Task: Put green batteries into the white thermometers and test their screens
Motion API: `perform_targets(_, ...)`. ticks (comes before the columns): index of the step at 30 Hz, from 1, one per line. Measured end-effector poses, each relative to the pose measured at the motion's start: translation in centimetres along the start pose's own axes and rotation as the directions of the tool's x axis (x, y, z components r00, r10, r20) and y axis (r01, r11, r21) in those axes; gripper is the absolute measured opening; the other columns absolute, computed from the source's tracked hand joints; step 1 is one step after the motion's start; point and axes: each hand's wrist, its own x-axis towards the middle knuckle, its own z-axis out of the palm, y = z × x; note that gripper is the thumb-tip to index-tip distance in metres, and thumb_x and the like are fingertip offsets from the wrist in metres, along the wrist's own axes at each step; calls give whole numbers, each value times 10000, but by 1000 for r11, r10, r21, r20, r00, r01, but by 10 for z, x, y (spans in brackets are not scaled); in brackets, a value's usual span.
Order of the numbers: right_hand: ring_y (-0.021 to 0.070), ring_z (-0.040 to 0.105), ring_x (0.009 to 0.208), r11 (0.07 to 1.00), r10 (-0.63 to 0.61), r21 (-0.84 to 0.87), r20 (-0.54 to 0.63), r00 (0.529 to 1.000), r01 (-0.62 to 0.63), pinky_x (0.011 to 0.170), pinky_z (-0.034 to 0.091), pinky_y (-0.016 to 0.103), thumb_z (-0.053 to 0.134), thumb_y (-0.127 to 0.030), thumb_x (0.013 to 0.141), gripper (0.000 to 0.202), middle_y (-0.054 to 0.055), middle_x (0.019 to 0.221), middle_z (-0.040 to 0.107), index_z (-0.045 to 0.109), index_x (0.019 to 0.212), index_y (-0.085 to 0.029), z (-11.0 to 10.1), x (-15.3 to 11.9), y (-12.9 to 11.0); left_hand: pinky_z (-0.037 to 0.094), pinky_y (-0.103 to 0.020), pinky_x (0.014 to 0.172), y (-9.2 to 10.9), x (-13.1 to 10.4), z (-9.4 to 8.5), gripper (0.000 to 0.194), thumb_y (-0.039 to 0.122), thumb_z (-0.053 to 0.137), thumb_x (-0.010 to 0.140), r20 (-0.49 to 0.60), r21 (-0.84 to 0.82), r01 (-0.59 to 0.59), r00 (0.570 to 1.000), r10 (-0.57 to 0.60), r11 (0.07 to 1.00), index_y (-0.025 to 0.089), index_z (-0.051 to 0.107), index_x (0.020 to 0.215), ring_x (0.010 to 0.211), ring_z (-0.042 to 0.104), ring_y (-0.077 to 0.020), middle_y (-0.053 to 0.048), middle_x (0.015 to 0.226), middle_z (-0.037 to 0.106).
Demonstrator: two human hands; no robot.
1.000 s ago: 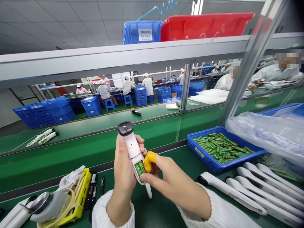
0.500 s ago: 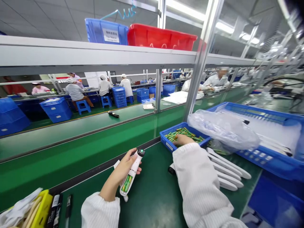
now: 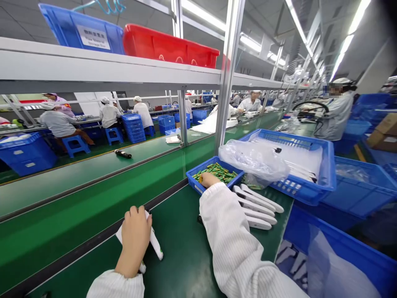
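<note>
Batteries (image 3: 221,171) heaped in blue tray (image 3: 192,183), and right hand (image 3: 210,179) is in among them, fingertips hidden: cannot tell whether its grip has any. Left hand (image 3: 136,229), palm down over worktop (image 3: 180,248), covers white device (image 3: 156,245), one end poking out; cannot tell how firm that grip is. Row of white handsets (image 3: 259,216) beside right sleeve (image 3: 231,223), clear plastic bag (image 3: 254,159) bulging at tray's edge.

Green bench (image 3: 180,236), battery tray (image 3: 194,184), white devices (image 3: 257,204)
</note>
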Motion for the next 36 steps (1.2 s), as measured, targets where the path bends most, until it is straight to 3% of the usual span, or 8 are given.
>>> perform_targets(3, 204, 609, 993, 999, -16, 50, -6, 1000, 16, 850, 521, 398, 578, -304, 917, 249, 78, 1134, 611, 601, 1105, -143, 1, 1, -3, 331, -525, 1019, 23, -5, 9, 386, 235, 298, 898, 69, -105, -196, 977, 204, 975, 78, 536, 1158, 1203, 457, -359, -214, 1253, 483)
perform_targets(6, 201, 612, 986, 991, -62, 117, -26, 998, 65, 845, 525, 400, 579, -299, 917, 258, 77, 1137, 610, 592, 1124, -145, 2, 2, -1, 334, -389, 1079, 54, -13, 31, 386, 181, 346, 882, 172, -285, -363, 891, 420, 887, 155, 513, 1229, 1235, 475, -229, -124, 1302, 524)
perform_targets(10, 181, 629, 921, 968, -139, 204, -41, 989, 145, 788, 547, 364, 572, -293, 923, 276, 69, 1108, 620, 575, 1159, -151, 5, 5, 5, 325, -332, 1092, 88, -24, 63, 553, 84, 456, 780, 240, -460, -441, 774, 586, 771, 172, 445, 1326, 1275, 443, -200, -106, 1374, 492)
perform_targets(16, 147, 635, 808, 955, -133, 264, -27, 991, 135, 693, 560, 311, 565, -281, 929, 255, 54, 1021, 631, 573, 1141, -140, 9, 16, 8, 422, -410, 924, 100, -30, 76, 418, 122, 458, 794, 239, -510, -363, 811, 534, 780, 176, 538, 1201, 1057, 551, -273, -133, 1164, 576)
perform_targets(20, 150, 637, 812, 957, -113, 263, -39, 993, 119, 701, 560, 315, 562, -287, 930, 246, 52, 1012, 635, 581, 1124, -135, 9, 17, 5, 397, -411, 972, 90, -23, 50, 443, 165, 540, 779, 187, -559, -321, 850, 493, 764, 169, 537, 1222, 1105, 551, -280, -132, 1231, 574)
perform_targets(27, 197, 614, 981, 977, -111, 170, -100, 989, 127, 845, 525, 390, 577, -290, 919, 217, 68, 1108, 623, 613, 1073, -141, 7, 13, -1, 433, -376, 950, 61, -12, -33, 450, 439, 504, 882, -126, -724, -249, 965, 230, 644, 216, 475, 1272, 1113, 565, -253, -114, 1250, 565)
perform_targets(32, 203, 610, 998, 987, -124, 87, -128, 984, 135, 869, 512, 400, 575, -293, 919, 210, 67, 1102, 627, 619, 1056, -139, 10, 20, -2, 486, -203, 501, 50, -28, -82, 516, 603, 592, 789, -163, -979, -133, 967, -195, 157, 194, 582, 1105, 648, 596, -144, -44, 847, 667)
perform_targets(36, 195, 616, 977, 989, -138, 33, -133, 982, 143, 862, 510, 391, 577, -297, 918, 202, 65, 1072, 636, 623, 1034, -137, 13, 28, 0, 509, -153, 560, 48, -37, -98, 476, 588, 540, 838, -170, -980, -188, 964, -204, -71, 165, 656, 1023, 629, 569, -94, -20, 744, 618)
